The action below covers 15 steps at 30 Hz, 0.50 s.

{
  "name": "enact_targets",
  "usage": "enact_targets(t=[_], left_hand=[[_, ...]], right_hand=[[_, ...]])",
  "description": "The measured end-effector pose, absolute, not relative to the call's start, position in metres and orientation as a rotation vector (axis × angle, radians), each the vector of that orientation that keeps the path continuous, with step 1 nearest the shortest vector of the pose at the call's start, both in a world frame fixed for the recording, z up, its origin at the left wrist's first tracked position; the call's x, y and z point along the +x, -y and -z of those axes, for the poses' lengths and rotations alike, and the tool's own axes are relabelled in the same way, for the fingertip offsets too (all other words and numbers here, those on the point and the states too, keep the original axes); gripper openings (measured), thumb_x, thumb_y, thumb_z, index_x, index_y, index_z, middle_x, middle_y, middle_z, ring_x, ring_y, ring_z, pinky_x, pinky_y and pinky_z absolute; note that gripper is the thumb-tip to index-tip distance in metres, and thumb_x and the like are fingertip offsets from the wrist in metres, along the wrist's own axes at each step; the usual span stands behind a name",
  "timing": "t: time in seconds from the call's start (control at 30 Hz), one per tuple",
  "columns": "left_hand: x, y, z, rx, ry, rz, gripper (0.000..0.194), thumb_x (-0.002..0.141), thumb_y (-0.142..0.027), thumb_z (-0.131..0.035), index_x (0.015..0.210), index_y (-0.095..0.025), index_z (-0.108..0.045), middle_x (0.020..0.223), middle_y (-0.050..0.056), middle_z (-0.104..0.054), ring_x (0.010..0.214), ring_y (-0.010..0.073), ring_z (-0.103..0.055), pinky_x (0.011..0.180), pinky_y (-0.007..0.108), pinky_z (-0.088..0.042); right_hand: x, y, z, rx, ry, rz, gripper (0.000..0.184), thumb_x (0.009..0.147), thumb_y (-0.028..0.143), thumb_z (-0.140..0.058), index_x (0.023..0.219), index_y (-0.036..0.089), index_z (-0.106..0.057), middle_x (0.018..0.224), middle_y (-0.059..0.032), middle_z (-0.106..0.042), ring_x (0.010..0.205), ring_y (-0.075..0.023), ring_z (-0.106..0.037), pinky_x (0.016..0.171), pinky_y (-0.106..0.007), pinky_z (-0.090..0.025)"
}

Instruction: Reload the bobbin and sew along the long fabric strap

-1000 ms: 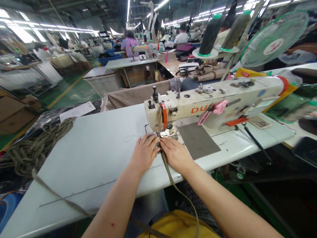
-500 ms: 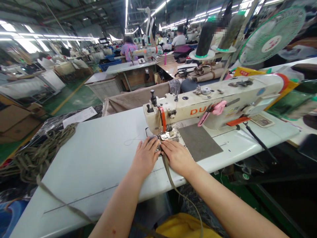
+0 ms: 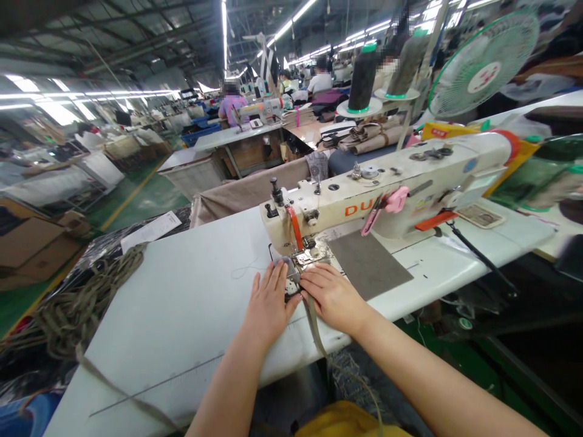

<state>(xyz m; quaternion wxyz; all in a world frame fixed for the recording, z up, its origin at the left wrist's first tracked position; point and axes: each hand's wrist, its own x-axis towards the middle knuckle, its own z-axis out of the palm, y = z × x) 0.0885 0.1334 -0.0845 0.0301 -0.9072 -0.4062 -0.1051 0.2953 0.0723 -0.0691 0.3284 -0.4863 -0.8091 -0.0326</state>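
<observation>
A cream sewing machine [image 3: 364, 191] stands on a white table [image 3: 182, 303]. My left hand [image 3: 268, 303] lies flat on the table just left of the needle area, fingers stretched out. My right hand [image 3: 334, 297] rests right of it, fingers pressing on an olive webbing strap [image 3: 314, 325] that runs from under the presser foot [image 3: 303, 258] toward me and drops over the table's front edge. A small dark piece sits between my two hands at the needle plate.
A heap of olive webbing [image 3: 77, 303] lies at the table's left, with a strand trailing across the front. A grey mat [image 3: 368, 264] sits under the machine arm. Thread cones [image 3: 362, 76] and a green fan [image 3: 483, 64] stand behind. Other workers sit at far tables.
The view has shifted, so the machine and both hands sit slightly lower and more central in the picture. Both hands stay at the needle area on the strap.
</observation>
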Motion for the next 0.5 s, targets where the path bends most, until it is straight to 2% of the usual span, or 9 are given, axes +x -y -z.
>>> enact_targets(t=[0.5], left_hand=[[0.0869,-0.1336,0.0915,-2.788,1.276,0.401,0.068,0.107,-0.052,-0.042,0.161,-0.014,-0.031,0.167,0.019,-0.037,0.156,0.0340,-0.033,0.125,0.063,-0.032]], right_hand=[[0.2960,-0.0776,0.0741,-1.299,2.097,0.078,0.024,0.104,0.019,-0.057,0.122,0.014,-0.071,0.126,-0.0117,-0.074,0.119,-0.0257,-0.066,0.116,-0.048,-0.046]])
